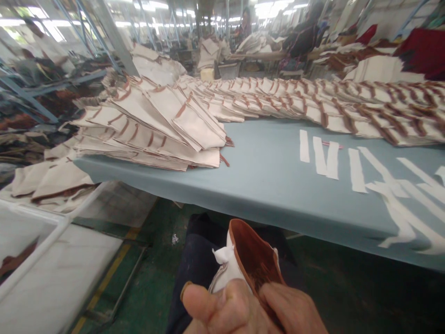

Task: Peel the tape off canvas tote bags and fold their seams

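Low in front of my lap I hold a cream cloth piece (231,266) with a brown lining (252,250), its mouth gaping like a pouch; its exact kind is unclear. A small white scrap (224,254) sticks out at its left side. My left hand (222,304) is closed on the cream outer side, thumb pointing left. My right hand (292,304) grips the brown right edge, with its fingertips partly hidden at the opening. Both hands are cut off by the bottom of the view.
A table with a blue-green cover (257,162) spans ahead. On it lie stacked cream cloth pieces (149,125) with brown edging, long rows (313,104) of similar pieces, and white strips (356,169). A white bin (66,222) stands lower left. Other people work in the background.
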Action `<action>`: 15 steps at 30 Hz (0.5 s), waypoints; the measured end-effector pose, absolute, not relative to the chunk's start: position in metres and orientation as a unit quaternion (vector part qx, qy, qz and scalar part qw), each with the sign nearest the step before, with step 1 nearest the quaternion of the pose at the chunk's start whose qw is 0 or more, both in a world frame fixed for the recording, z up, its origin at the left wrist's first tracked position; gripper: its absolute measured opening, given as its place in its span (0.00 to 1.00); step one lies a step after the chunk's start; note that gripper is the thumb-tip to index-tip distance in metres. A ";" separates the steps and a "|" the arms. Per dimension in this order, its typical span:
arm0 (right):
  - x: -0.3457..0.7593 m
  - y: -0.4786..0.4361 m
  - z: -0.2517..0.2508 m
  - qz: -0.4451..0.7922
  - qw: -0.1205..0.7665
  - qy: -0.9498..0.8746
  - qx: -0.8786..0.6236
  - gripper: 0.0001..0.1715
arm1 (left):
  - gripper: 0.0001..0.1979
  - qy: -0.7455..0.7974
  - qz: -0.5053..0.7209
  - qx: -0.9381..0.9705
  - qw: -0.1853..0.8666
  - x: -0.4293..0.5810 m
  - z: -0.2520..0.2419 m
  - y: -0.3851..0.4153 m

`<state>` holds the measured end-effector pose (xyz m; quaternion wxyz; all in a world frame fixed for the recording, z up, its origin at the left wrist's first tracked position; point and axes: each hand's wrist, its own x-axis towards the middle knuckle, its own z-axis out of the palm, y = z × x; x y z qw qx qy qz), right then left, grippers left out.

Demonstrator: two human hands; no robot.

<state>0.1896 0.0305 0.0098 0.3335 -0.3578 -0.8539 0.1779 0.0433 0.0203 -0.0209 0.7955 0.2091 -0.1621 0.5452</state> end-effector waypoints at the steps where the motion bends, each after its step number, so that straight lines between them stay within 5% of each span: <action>1: 0.190 0.030 0.012 0.174 0.338 -0.852 -0.360 0.36 | 0.44 -0.197 0.541 0.200 0.793 0.034 -0.004 0.027; 3: 0.191 0.031 0.019 0.168 0.343 -0.848 -0.367 0.37 | 0.41 -0.199 0.539 0.146 0.805 0.011 0.030 0.042; 9: 0.202 0.036 0.034 0.152 0.347 -0.840 -0.389 0.40 | 0.30 0.250 0.530 0.414 0.696 -0.037 0.055 0.081; 15: 0.206 0.042 0.053 0.114 0.349 -0.855 -0.367 0.40 | 0.18 0.256 0.407 0.702 0.526 -0.010 0.037 0.091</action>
